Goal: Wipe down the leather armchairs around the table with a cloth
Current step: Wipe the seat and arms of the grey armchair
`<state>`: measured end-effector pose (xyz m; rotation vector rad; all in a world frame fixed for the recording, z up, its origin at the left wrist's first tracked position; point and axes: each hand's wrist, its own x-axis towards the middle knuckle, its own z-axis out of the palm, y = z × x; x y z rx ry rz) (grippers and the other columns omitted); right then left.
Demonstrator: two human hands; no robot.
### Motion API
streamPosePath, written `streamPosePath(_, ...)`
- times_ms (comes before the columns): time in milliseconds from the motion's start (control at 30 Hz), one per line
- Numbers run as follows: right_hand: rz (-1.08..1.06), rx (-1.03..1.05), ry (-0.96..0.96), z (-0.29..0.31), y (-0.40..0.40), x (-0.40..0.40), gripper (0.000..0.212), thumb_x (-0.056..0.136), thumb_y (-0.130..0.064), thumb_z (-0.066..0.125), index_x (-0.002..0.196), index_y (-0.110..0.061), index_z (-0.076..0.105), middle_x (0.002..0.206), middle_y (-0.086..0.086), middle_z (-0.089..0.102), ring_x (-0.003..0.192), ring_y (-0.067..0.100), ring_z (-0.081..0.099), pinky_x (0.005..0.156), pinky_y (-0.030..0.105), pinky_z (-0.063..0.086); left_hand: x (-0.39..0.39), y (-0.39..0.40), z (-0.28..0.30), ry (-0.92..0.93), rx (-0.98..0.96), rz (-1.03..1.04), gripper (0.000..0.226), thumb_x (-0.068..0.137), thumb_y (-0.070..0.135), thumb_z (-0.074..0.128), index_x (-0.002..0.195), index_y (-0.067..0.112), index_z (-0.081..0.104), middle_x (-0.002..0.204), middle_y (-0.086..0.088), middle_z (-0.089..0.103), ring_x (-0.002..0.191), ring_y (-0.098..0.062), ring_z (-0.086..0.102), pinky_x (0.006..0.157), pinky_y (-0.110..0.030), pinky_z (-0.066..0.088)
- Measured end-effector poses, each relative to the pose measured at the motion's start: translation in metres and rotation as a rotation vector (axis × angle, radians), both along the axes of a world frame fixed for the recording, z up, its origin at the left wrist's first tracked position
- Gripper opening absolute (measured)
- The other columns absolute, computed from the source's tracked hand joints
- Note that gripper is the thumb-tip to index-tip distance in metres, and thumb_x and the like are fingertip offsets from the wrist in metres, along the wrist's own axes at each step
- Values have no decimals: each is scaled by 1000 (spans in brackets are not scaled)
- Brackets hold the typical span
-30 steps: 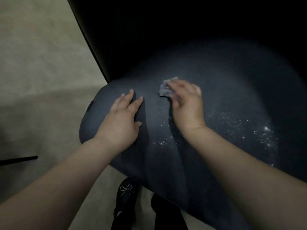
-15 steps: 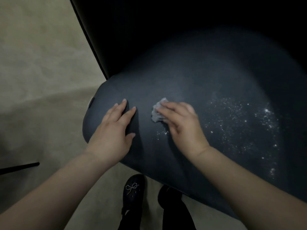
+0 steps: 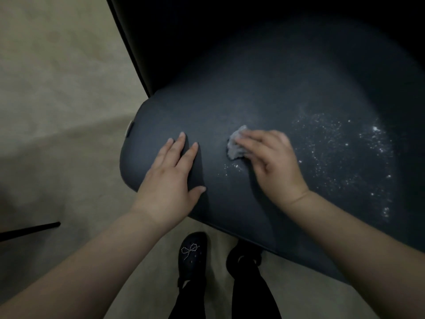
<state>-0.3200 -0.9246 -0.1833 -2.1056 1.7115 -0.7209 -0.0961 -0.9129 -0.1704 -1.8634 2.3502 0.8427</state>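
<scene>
- Down on the dark seat cushion (image 3: pixel 264 93) of the armchair, I had both bare hands in the head view, and both were touching the leather.
- My left hand (image 3: pixel 171 180) lay flat, palm down, near the cushion's left front corner. Its fingers (image 3: pixel 181 143) were straight and a little spread, and the thumb stuck out to the right along the surface. It held nothing.
- My right hand (image 3: pixel 273 162) sat just to the right of the left one, apart from it, with a strip of bare leather between the two.
- The cloth (image 3: pixel 236 146), a small pale crumpled wad, was under the right fingertips and poked out past them on their left side. The right fingers (image 3: pixel 253 140) lay over it, bent slightly and close together, pressing it onto the seat. I could not tell where the right thumb was, as the hand hid it.
- Just below the cloth, beside the right fingers, a small patch of white specks (image 3: pixel 232 166) lay on the leather.
- A far wider scatter of white specks (image 3: pixel 345 153) covered the seat to the right of the right hand, reaching toward the cushion's right edge.
- Beyond the fingertips the chair back (image 3: pixel 230 31) rose dark and almost featureless.
- Below my wrists, a dark shoe with a beaded bow (image 3: pixel 190 254) stood on the pale floor (image 3: pixel 57 88) at the front of the cushion, and a second dark foot (image 3: pixel 243 261) was beside it, partly under the seat edge.
- Well left of the left hand, a thin black bar (image 3: pixel 30 230) lay across the floor.
</scene>
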Motion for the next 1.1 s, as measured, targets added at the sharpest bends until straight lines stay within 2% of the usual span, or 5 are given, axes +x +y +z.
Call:
streamPosePath(300, 33, 12, 8, -4, 27, 14, 32, 83, 3, 65, 111, -12, 70, 116, 5, 65, 97, 35, 57, 87, 45, 47, -4, 11, -4, -71, 23, -33, 127, 62, 67, 73, 154, 29, -5, 161, 6, -17, 147, -14, -14, 119, -37, 11)
streamPosePath(500, -330, 18, -69, -4, 15, 25, 39, 79, 8, 60, 110, -12, 70, 114, 4, 65, 100, 32, 53, 93, 31, 42, -5, 12, -8, -85, 4, -40, 131, 59, 67, 76, 154, 27, -6, 161, 4, -17, 148, -16, -15, 120, -35, 5)
streamPosePath(733, 158, 15, 34, -2, 37, 15, 28, 85, -3, 63, 108, -16, 72, 117, 3, 65, 96, 33, 58, 79, 48, 48, 0, 12, -7, -81, 13, -59, 131, 58, 64, 78, 154, 29, -4, 161, 6, -17, 148, -14, -14, 119, -35, 8)
streamPosePath(933, -111, -2, -18, -5, 16, 10, 33, 84, 3, 60, 110, -12, 70, 114, 5, 65, 96, 36, 56, 91, 38, 43, -9, 12, -4, -78, 0, 0, 129, 58, 66, 77, 155, 28, 1, 161, 6, -14, 146, -12, -13, 115, -34, 5)
streamPosePath(1100, 138, 45, 53, -2, 41, -9, 30, 85, -1, 65, 111, -15, 71, 119, 3, 64, 98, 35, 59, 82, 48, 47, -18, 11, -2, -87, -17, 15, 123, 63, 67, 74, 155, 28, 1, 161, 6, -14, 146, -11, -12, 109, -33, 0)
